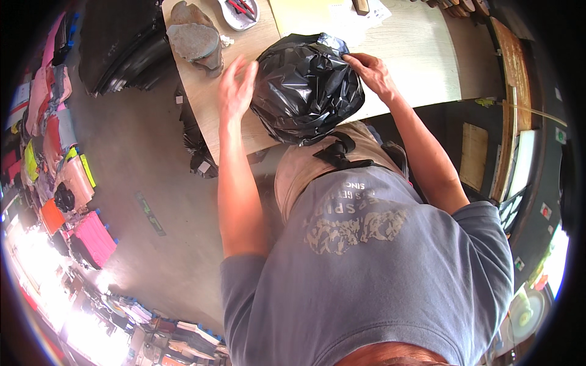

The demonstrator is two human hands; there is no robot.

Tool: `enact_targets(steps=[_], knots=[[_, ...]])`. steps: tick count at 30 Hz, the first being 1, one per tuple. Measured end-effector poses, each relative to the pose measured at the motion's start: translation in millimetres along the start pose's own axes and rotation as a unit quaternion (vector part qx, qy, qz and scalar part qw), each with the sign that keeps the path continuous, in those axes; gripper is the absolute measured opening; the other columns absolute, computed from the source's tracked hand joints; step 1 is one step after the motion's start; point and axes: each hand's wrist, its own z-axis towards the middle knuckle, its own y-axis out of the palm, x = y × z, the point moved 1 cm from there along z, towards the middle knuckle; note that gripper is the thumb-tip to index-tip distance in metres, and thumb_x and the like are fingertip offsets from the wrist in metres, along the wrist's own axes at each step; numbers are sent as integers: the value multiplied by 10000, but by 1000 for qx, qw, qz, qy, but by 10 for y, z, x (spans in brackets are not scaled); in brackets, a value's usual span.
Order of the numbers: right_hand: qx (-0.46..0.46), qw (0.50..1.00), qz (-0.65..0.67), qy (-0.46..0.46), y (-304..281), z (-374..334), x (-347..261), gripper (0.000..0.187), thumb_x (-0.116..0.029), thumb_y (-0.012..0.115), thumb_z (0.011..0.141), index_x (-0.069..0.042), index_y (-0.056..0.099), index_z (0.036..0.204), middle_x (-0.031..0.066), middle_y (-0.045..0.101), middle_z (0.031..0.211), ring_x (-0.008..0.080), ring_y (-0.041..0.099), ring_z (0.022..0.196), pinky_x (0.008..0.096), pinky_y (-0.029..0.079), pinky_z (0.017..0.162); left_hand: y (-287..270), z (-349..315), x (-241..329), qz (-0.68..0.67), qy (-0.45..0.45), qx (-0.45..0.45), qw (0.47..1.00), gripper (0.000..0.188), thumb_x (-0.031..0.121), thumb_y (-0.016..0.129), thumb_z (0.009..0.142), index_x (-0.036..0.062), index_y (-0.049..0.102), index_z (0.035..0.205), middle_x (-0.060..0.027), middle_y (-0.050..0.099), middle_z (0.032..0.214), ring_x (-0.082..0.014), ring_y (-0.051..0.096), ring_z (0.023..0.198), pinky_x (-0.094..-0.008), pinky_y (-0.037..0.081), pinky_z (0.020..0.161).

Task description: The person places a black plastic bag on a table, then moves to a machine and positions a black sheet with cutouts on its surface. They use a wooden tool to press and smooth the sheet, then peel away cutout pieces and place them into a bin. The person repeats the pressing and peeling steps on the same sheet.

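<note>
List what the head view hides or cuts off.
- Head view: inside of the rounded, shiny black plastic bag, hidden by opaque film.
- Head view: pale wood-grain tabletop beneath the bag, covered by it.
- Head view: far end of the white rounded dish, cut off by the top edge.

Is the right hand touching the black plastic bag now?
Touching. The head view shows the right hand meeting the black plastic bag at its upper right side, without visible gap.

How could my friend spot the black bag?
Find the pale table at the picture's top. At its near edge, between the person's left hand and right hand, is a bulging bag. Unlike the dull grey lump nearby, it's black, shiny and crinkly.
</note>
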Motion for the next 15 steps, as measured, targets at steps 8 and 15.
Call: enact_targets(steps=[8, 15], knots=[[-7, 991, 130, 33, 247, 307, 2, 399, -403, 768, 978, -29, 811, 1110, 73, 786, 905, 127, 703, 808, 290, 565, 745, 348, 643, 513, 128, -32, -251, 959, 305, 338, 793, 940, 95, 812, 1124, -59, 816, 1035, -175, 749, 902, -317, 575, 853], [8, 987, 116, 113, 388, 457, 416, 393, -379, 748, 989, 0, 811, 1071, 91, 786, 855, 136, 710, 785, 312, 568, 742, 432, 852, -72, 243, -37, -109, 963, 296, 382, 769, 877, 118, 823, 1000, -93, 809, 953, -238, 768, 877, -371, 579, 848]])
